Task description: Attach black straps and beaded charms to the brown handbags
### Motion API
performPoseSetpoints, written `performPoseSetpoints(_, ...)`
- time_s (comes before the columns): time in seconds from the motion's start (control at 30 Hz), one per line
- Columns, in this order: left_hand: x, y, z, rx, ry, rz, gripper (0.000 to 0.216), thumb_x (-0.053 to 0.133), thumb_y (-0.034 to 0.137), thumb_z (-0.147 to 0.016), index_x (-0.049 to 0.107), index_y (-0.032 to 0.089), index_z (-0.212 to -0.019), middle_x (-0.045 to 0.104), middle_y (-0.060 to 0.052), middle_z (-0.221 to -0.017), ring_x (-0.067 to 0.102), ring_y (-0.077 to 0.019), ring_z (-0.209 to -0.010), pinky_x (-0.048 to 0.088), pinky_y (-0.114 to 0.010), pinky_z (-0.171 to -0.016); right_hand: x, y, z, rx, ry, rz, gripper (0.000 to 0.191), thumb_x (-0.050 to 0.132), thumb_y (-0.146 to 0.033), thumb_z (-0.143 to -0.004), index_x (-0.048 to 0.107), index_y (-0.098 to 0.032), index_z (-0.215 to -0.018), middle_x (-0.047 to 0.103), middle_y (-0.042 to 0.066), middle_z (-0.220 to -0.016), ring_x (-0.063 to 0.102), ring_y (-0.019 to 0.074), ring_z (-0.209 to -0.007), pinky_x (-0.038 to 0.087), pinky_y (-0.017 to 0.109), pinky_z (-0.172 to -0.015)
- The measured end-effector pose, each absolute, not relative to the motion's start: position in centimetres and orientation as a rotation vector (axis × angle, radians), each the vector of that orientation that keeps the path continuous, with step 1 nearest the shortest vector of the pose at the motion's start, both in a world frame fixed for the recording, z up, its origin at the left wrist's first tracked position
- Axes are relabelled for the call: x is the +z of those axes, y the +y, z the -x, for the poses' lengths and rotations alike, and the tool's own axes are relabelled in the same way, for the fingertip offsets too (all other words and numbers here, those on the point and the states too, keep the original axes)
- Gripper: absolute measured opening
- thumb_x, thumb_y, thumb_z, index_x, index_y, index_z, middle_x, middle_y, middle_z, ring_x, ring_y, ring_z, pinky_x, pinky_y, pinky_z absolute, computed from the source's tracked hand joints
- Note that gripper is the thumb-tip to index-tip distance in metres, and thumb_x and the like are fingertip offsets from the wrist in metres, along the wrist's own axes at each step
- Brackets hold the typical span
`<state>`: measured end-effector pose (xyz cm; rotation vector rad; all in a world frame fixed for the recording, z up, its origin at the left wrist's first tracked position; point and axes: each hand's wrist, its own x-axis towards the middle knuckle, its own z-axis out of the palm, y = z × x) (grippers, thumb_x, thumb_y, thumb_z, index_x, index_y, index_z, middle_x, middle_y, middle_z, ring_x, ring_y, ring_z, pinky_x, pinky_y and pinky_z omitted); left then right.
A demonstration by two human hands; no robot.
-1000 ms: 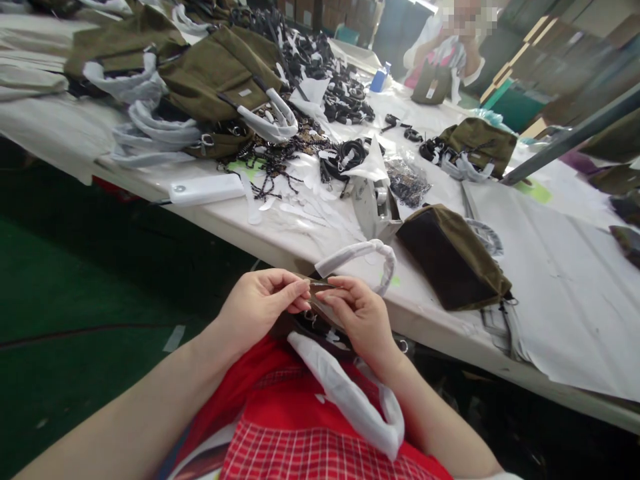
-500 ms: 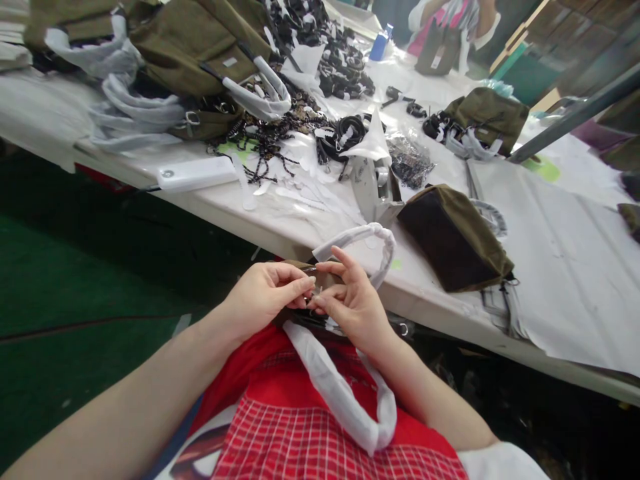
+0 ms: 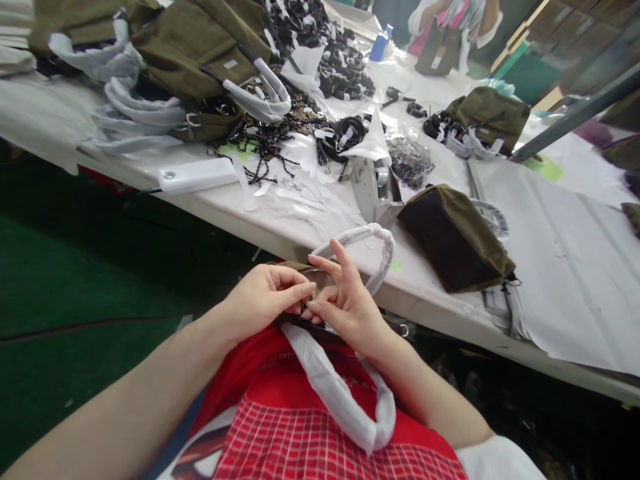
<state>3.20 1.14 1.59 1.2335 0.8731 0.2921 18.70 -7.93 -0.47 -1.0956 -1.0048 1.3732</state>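
Note:
On my lap lies a bag (image 3: 295, 266) with a zipper, mostly covered by my hands. One of its white-wrapped handles (image 3: 336, 383) hangs over my red apron, and the other wrapped handle (image 3: 385, 257) loops up against the table edge. My left hand (image 3: 267, 297) is closed in a pinch near the zipper. Facing it, my right hand (image 3: 345, 300) pinches with thumb and index finger while its other fingers stick up. The fingertips almost meet around a small metallic piece, too hidden to name.
Olive bags (image 3: 195, 47) are piled at the table's back left. Beside them lie black cords (image 3: 260, 150) and a white flat case (image 3: 197, 175). An olive and black bag (image 3: 455, 240) lies at right. A slanted metal pole (image 3: 575, 117) crosses the right side. Another person (image 3: 480, 20) handles a bag across the table.
My right fingers have shifted slightly left and closer to my left fingertips, with the raised fingers lifting a little. The bag stays on my lap.

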Motion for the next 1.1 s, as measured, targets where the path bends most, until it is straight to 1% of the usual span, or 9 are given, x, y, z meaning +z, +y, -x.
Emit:
performPoseSetpoints(0.13,1.53,1.14,-3.21,0.285,0.848,-1.219,0.031,0.076,0.044,-0.071,0.073,0.013,-0.072,0.07,-0.005,-0.063,0.06,-0.0129,-0.053,0.048,-0.022,-0.05,-0.5,-7.92,-18.57,1.391,-0.996,1.082,0.094,0.074,-0.024,-0.084,0.015,-0.05,-0.152,0.038,0.005,-0.153,0.066,0.0097,-0.071,0.061,0.028,-0.06)
performPoseSetpoints(0.27,1.75,1.1,-3.19,0.266,0.84,-1.205,0.031,0.075,0.043,-0.073,0.072,0.013,-0.07,0.07,-0.006,-0.062,0.061,-0.0133,-0.054,0.048,-0.022,-0.051,-0.53,-7.9,-18.29,1.387,-0.981,1.078,0.093,0.073,-0.023,-0.084,0.016,-0.048,-0.152,0.039,0.005,-0.152,0.065,0.0092,-0.07,0.06,0.027,-0.06)
performPoseSetpoints(0.43,1.65,1.18,-3.02,0.283,0.849,-1.202,0.029,0.076,0.043,-0.071,0.073,0.014,-0.069,0.069,-0.005,-0.059,0.059,-0.0126,-0.053,0.047,-0.021,-0.05,-0.42,-7.9,-18.09,1.362,-0.974,1.091,0.093,0.074,-0.027,-0.083,0.017,-0.047,-0.153,0.042,0.006,-0.15,0.064,0.0089,-0.068,0.06,0.027,-0.059)
performPoseSetpoints(0.6,1.34,1.37,-2.86,0.285,0.852,-1.227,0.03,0.076,0.043,-0.071,0.074,0.014,-0.07,0.068,-0.005,-0.06,0.056,-0.0115,-0.051,0.045,-0.021,-0.049,-0.29,-7.87,-18.11,1.36,-0.977,1.109,0.091,0.074,-0.03,-0.083,0.018,-0.049,-0.153,0.043,0.005,-0.149,0.065,0.0105,-0.07,0.06,0.028,-0.058)
performPoseSetpoints(0.87,1.3,1.44,-2.62,0.273,0.842,-1.241,0.028,0.074,0.041,-0.074,0.073,0.013,-0.07,0.067,-0.004,-0.058,0.055,-0.0103,-0.051,0.041,-0.019,-0.049,-0.14,-7.96,-18.06,1.352,-0.973,1.09,0.091,0.074,-0.027,-0.083,0.019,-0.049,-0.152,0.043,0.005,-0.149,0.065,0.0105,-0.069,0.06,0.028,-0.057)
performPoseSetpoints(1.1,1.23,1.31,-2.59,0.271,0.818,-1.225,0.026,0.073,0.039,-0.076,0.072,0.014,-0.071,0.068,-0.003,-0.059,0.056,-0.0103,-0.051,0.042,-0.019,-0.049,-0.29,-7.88,-17.92,1.364,-0.981,1.07,0.09,0.074,-0.026,-0.083,0.021,-0.049,-0.152,0.043,0.005,-0.149,0.065,0.0097,-0.069,0.059,0.026,-0.058)
